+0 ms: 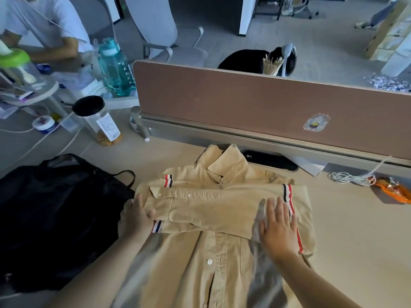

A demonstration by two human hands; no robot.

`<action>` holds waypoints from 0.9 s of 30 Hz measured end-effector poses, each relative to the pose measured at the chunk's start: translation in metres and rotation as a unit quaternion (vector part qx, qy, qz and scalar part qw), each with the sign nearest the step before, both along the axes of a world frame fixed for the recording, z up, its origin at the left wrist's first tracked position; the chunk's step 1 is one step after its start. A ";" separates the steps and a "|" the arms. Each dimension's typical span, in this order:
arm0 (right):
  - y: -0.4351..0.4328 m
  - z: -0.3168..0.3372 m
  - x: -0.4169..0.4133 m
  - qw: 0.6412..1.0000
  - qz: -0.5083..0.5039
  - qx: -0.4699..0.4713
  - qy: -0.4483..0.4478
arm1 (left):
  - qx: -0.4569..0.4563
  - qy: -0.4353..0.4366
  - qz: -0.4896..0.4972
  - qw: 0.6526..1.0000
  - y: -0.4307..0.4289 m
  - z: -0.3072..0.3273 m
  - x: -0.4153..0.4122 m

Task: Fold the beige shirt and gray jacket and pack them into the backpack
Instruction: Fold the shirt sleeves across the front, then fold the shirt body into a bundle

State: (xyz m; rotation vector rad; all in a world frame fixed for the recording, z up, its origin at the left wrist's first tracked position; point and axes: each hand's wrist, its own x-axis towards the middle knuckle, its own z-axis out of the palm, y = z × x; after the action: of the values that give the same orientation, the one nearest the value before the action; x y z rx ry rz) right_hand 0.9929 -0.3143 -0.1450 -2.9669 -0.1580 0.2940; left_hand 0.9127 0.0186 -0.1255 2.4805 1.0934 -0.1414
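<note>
My left grip (140, 213) pinches a crossed sleeve (211, 205) of the beige corduroy button-up shirt (211, 270) mid-frame; my right grip (279, 230) lies flat, open. A careless tug could undo the fold.

shirt (213, 252) beige, red/white/navy stripe bands on sleeves; backpack (51, 218) black; worktop (355, 241) tan; divider (244, 103) brown; bottle (115, 67) teal.
</note>
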 end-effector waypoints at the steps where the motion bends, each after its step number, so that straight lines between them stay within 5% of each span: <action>1: 0.007 -0.001 -0.010 0.999 0.037 0.014 0.019 | -0.017 -0.010 0.006 1.000 0.000 -0.002 -0.013; 4: 0.006 -0.017 -0.050 0.996 0.054 0.015 0.063 | -0.050 -0.025 0.019 0.998 -0.007 -0.007 -0.059; 16: -0.074 -0.018 -0.204 0.987 -0.146 0.022 0.069 | 0.012 -0.029 -0.063 0.997 -0.039 -0.026 -0.181; 20: -0.090 -0.021 -0.274 0.961 -0.257 0.086 0.048 | -0.067 -0.045 0.051 0.995 -0.036 -0.023 -0.217; 27: -0.094 -0.009 -0.349 0.882 -0.436 0.175 0.030 | -0.161 -0.038 0.041 0.985 -0.029 -0.023 -0.282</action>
State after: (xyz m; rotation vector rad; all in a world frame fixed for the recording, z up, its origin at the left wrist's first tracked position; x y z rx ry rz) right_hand 0.6435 -0.4082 -0.1535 -2.3543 0.9896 0.1950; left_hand 0.6309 -0.0102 -0.1487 2.1336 1.0484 -0.1812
